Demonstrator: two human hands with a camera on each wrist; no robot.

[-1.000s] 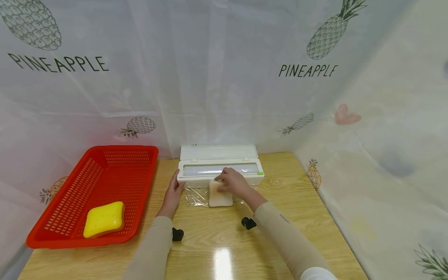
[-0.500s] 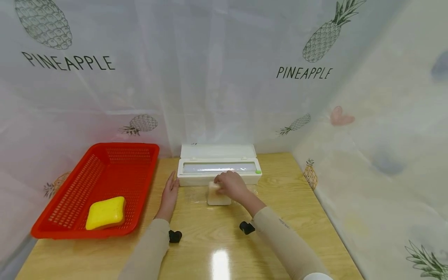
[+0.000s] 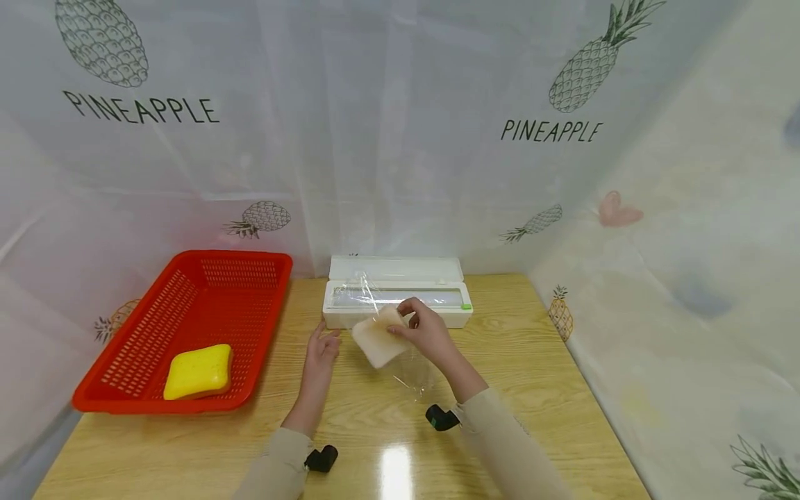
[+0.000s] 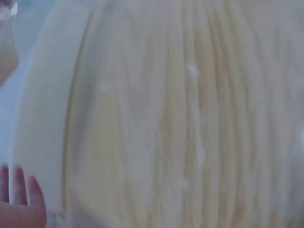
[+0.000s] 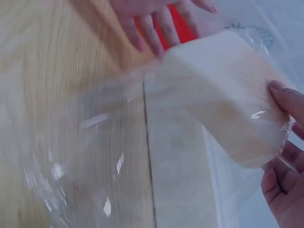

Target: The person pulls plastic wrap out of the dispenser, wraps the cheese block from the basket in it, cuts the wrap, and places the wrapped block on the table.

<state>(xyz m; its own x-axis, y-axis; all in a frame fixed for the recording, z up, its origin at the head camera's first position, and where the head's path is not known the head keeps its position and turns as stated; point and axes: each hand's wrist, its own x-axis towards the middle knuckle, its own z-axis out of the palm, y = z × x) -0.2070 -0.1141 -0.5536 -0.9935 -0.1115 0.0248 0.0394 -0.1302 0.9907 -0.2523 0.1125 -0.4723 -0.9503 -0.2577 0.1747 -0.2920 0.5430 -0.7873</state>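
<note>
My right hand (image 3: 428,333) pinches a pale beige, round-cornered, sponge-like block (image 3: 379,337) at its right end, thumb on one face and fingers on the other. In the right wrist view the block (image 5: 223,90) is tilted, and clear cling film (image 5: 95,156) lies against it and trails off to one side. In the head view, film (image 3: 415,371) hangs below the block. My left hand (image 3: 323,351) is empty, its fingers spread by the front left corner of the white cling film dispenser (image 3: 400,319). Its fingers (image 4: 19,187) show at the left wrist view's lower left corner.
The dispenser's lid (image 3: 395,269) stands raised against the pineapple-print curtain (image 3: 400,139). A red plastic basket (image 3: 275,312) sits at the left on the wooden table (image 3: 525,389), with a yellow sponge-like block (image 3: 198,371) inside.
My right hand has lifted the block and film off the table and tilted them in front of the dispenser. My left hand has let go of the dispenser's left side and spread its fingers.
</note>
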